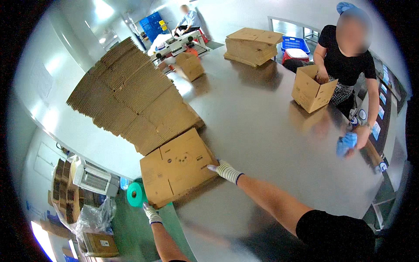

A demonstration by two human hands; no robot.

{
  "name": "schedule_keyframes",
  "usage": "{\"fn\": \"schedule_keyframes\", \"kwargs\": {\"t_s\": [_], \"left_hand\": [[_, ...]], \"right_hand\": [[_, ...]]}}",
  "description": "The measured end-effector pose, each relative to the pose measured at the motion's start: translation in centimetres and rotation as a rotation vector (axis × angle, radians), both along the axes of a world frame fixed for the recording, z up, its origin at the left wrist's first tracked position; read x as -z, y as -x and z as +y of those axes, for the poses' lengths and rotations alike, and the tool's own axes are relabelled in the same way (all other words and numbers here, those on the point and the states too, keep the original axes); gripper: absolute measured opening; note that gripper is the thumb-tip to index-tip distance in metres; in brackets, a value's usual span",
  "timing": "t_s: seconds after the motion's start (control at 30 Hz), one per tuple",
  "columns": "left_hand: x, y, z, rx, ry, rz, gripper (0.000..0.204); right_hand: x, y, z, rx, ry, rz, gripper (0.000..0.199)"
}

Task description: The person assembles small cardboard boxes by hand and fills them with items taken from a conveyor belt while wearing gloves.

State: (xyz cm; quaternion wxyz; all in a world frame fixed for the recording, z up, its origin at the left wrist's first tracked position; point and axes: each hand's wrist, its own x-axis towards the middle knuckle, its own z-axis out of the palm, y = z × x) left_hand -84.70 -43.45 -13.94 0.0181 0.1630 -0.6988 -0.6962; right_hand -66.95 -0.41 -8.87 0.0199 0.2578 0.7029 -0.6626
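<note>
A flattened cardboard box lies on a low pile at the table's left side, just in front of a tall leaning stack of flattened boxes. My right hand, in a striped knit glove, grips its right edge with the thumb on top and the other fingers partly hidden. At the near left corner my left hand, gloved the same way, holds the cardboard edge; the undersides of its fingers are out of sight. A green tape roll is close to that corner.
Across the metal table, a co-worker has one hand in an open carton and blue packets in the other. Another flat-box stack stands farther back, near a blue crate. A conveyor runs at right.
</note>
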Motion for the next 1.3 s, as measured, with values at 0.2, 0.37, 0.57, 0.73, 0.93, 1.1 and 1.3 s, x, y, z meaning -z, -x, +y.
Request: {"fn": "schedule_keyframes", "kwargs": {"t_s": [0.2,0.37,0.57,0.73,0.93,1.1,1.3], "left_hand": [[0.4,-0.7,2.6,0.094,-0.294,-0.186,0.067],[-2.5,-11.9,4.1,0.135,-0.318,-0.252,0.06],[-4.6,-31.4,4.5,0.165,-0.175,-0.244,0.056],[-4.4,-50.4,5.5,0.167,-0.24,-0.394,0.046],[-6.4,-75.1,8.1,0.138,-0.366,-0.473,0.04],[-11.6,-85.0,10.5,0.165,-0.1,-0.517,0.053],[-14.9,-83.6,15.9,0.101,0.13,-0.095,0.053]], "right_hand": [[3.0,0.3,2.0,-0.009,0.165,0.057,0.08],[1.3,-5.9,4.9,-0.219,0.078,0.072,0.09],[-5.3,-22.4,6.1,-0.175,0.107,-0.134,0.082],[-2.8,-36.0,9.6,-0.054,0.521,-0.052,0.06],[-2.4,-55.1,13.4,-0.151,0.422,-0.276,0.061],[-4.6,-64.6,14.8,-0.315,0.362,-0.34,0.078],[-9.2,-61.7,11.9,-0.498,-0.337,-0.088,0.096]]}}
